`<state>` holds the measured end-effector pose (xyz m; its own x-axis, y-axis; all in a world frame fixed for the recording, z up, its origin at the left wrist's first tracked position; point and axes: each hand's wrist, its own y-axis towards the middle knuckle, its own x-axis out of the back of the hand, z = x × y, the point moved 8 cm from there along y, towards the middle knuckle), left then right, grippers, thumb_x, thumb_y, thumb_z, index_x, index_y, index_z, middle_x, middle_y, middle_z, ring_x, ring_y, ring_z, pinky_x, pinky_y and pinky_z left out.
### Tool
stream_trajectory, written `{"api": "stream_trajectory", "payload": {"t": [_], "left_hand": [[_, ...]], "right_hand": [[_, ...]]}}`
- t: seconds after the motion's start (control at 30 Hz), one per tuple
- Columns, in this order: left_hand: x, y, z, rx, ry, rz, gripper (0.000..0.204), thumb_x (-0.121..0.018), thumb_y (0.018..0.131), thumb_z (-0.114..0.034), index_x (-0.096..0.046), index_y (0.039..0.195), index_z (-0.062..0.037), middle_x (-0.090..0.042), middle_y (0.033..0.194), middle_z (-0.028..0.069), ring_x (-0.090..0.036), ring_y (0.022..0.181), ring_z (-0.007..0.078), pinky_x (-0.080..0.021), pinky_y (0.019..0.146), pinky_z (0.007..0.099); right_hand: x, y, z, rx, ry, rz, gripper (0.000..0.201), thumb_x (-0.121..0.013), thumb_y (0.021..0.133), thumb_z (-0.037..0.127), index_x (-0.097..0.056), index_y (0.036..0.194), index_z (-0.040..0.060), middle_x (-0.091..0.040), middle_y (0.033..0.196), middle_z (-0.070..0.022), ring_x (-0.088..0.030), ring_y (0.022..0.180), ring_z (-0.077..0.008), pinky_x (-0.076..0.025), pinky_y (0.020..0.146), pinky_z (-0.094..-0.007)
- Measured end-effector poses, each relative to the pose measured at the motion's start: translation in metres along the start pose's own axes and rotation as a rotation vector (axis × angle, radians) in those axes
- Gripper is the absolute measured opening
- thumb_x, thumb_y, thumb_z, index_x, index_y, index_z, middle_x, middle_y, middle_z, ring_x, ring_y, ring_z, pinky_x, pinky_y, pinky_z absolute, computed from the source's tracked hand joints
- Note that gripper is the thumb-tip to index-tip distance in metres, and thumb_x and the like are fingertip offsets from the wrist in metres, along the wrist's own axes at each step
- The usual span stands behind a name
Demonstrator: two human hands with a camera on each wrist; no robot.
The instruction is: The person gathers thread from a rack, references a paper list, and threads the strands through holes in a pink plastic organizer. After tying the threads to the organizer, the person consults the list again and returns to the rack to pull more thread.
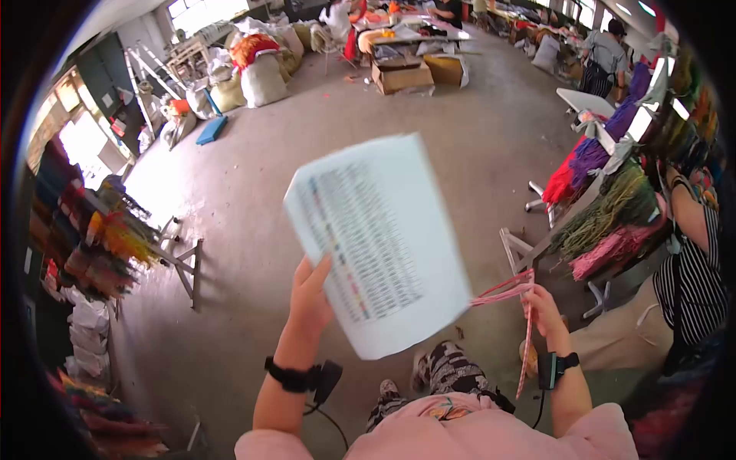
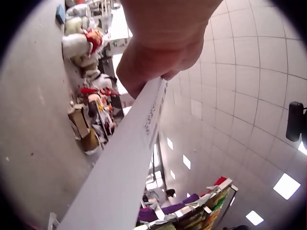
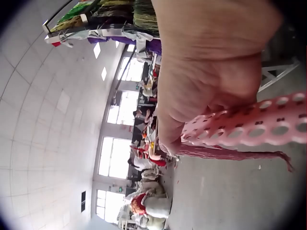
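My left hand (image 1: 310, 295) holds a white paper sheet (image 1: 433, 222) by its left edge, thumb over the printed side. Rows of small text and a column of coloured marks cover the sheet. In the left wrist view the paper (image 2: 115, 167) shows nearly edge-on below the fingers. My right hand (image 1: 546, 313) grips a pink strip (image 3: 242, 125) with round holes and small printed labels along it. Dusty-pink yarn strands (image 3: 216, 152) come out beneath the same hand's fingers. In the head view these strands (image 1: 502, 294) stretch left to the paper's lower right corner.
Racks of hanging yarn (image 1: 606, 215) stand at the right, beside a person in a striped garment (image 1: 694, 287). More yarn (image 1: 115, 238) hangs on a rack at the left. Stuffed sacks (image 1: 264, 80) and a cardboard box (image 1: 402, 77) sit farther back.
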<state>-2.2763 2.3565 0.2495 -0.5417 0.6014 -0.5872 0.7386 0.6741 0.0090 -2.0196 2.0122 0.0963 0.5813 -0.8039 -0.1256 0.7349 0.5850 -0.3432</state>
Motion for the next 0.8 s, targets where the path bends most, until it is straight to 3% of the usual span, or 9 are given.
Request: {"api": "stream_trajectory", "payload": {"t": [0.1, 0.13, 0.23, 0.27, 0.37, 0.4, 0.5, 0.57, 0.8], "left_hand": [[-0.035, 0.105, 0.021, 0.089, -0.003, 0.178, 0.029, -0.04, 0.087, -0.01, -0.041, 0.112, 0.0043, -0.051, 0.109, 0.014, -0.054, 0.095, 0.0184, -0.044, 0.08, 0.0312], [-0.044, 0.139, 0.03, 0.12, -0.002, 0.212, 0.029, -0.04, 0.087, -0.01, -0.041, 0.112, 0.004, -0.052, 0.108, 0.0139, -0.054, 0.094, 0.0178, -0.045, 0.079, 0.0311], [-0.075, 0.24, 0.063, 0.194, 0.013, 0.27, 0.027, -0.04, 0.087, -0.011, -0.043, 0.11, 0.0033, -0.053, 0.107, 0.0136, -0.055, 0.093, 0.0166, -0.046, 0.078, 0.0304], [-0.087, 0.277, 0.073, 0.19, 0.022, 0.271, 0.027, -0.04, 0.087, -0.011, -0.043, 0.11, 0.0031, -0.054, 0.106, 0.0136, -0.055, 0.092, 0.0165, -0.046, 0.077, 0.0301], [-0.126, 0.375, 0.092, 0.222, 0.04, 0.305, 0.026, -0.04, 0.087, -0.011, -0.044, 0.109, 0.0027, -0.054, 0.105, 0.0133, -0.056, 0.09, 0.0164, -0.047, 0.075, 0.0292], [-0.139, 0.41, 0.097, 0.232, 0.04, 0.324, 0.026, -0.04, 0.087, -0.011, -0.044, 0.109, 0.0026, -0.055, 0.104, 0.0132, -0.056, 0.089, 0.0164, -0.047, 0.074, 0.029], [-0.175, 0.501, 0.115, 0.261, 0.052, 0.412, 0.026, -0.04, 0.087, -0.011, -0.044, 0.109, 0.0027, -0.055, 0.104, 0.0131, -0.056, 0.089, 0.0165, -0.047, 0.074, 0.0286], [-0.193, 0.556, 0.133, 0.28, 0.042, 0.448, 0.027, -0.041, 0.087, -0.011, -0.044, 0.109, 0.0029, -0.054, 0.104, 0.0131, -0.056, 0.09, 0.0164, -0.046, 0.075, 0.0289], [-0.268, 0.769, 0.218, 0.393, 0.121, 0.575, 0.03, -0.042, 0.085, -0.009, -0.041, 0.112, 0.0061, -0.052, 0.105, 0.0123, -0.053, 0.092, 0.019, -0.042, 0.078, 0.0312]], "right_hand": [[0.001, 0.041, 0.008, -0.051, 0.126, -0.227, 0.028, -0.055, 0.077, 0.02, -0.049, 0.103, 0.0094, -0.049, 0.069, 0.0017, -0.045, 0.051, -0.0054, -0.038, 0.044, -0.0189], [0.006, 0.066, 0.004, -0.062, 0.129, -0.215, 0.034, -0.054, 0.078, 0.02, -0.047, 0.11, 0.0114, -0.049, 0.069, 0.0015, -0.047, 0.051, -0.0055, -0.039, 0.043, -0.0188], [0.021, 0.158, 0.003, 0.015, 0.132, -0.167, 0.033, -0.055, 0.079, 0.021, -0.047, 0.109, 0.0107, -0.049, 0.068, 0.001, -0.048, 0.05, -0.0066, -0.04, 0.043, -0.0182], [0.027, 0.19, 0.011, -0.022, 0.109, -0.138, 0.035, -0.056, 0.079, 0.022, -0.047, 0.109, 0.0084, -0.051, 0.077, -0.0007, -0.051, 0.062, -0.0075, -0.042, 0.054, -0.0191], [0.041, 0.277, 0.07, 0.07, 0.051, -0.264, 0.035, -0.056, 0.078, 0.023, -0.046, 0.107, 0.0052, -0.051, 0.089, -0.0019, -0.048, 0.078, -0.0074, -0.041, 0.066, -0.0209], [0.04, 0.303, 0.097, 0.043, 0.076, -0.285, 0.039, -0.059, 0.077, 0.022, -0.045, 0.108, 0.0027, -0.049, 0.099, -0.0034, -0.044, 0.09, -0.0079, -0.037, 0.075, -0.0228], [0.049, 0.387, 0.17, 0.211, -0.07, -0.286, 0.043, -0.061, 0.075, 0.021, -0.043, 0.11, 0.0021, -0.05, 0.098, -0.0038, -0.046, 0.086, -0.0095, -0.039, 0.073, -0.024], [0.057, 0.435, 0.209, 0.122, -0.123, -0.293, 0.043, -0.061, 0.074, 0.019, -0.044, 0.11, 0.0014, -0.051, 0.096, -0.004, -0.047, 0.084, -0.0099, -0.039, 0.071, -0.0244], [0.102, 0.561, 0.277, 0.189, -0.12, -0.359, 0.035, -0.062, 0.074, 0.02, -0.051, 0.101, 0.0014, -0.053, 0.084, -0.0015, -0.048, 0.073, -0.0071, -0.041, 0.064, -0.0239]]}}
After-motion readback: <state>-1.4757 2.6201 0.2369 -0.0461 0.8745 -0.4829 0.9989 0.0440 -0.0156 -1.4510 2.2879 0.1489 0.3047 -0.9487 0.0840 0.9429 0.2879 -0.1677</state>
